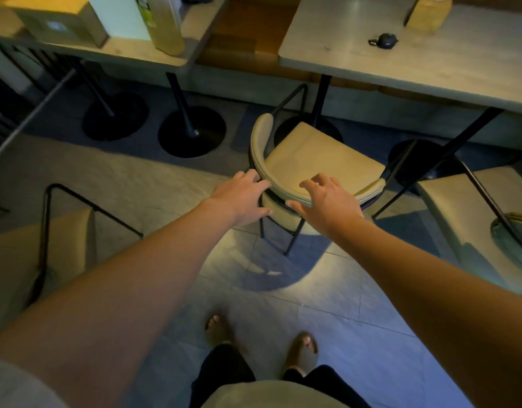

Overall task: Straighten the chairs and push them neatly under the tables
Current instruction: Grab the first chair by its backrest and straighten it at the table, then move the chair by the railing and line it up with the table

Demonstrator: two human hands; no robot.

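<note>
A beige padded chair with a curved backrest and black metal legs stands in the middle, turned askew, its seat partly under the right table. My left hand hovers at the left part of the backrest with fingers spread, fingertips touching or nearly touching it. My right hand is over the backrest's near curve, fingers apart and holding nothing. A second beige chair stands at the left, out from the left table. A third chair is at the right edge.
Round black table bases stand on the tiled floor ahead. Boxes and a bottle sit on the left table; a small dark object lies on the right table. My feet in sandals are below on open floor.
</note>
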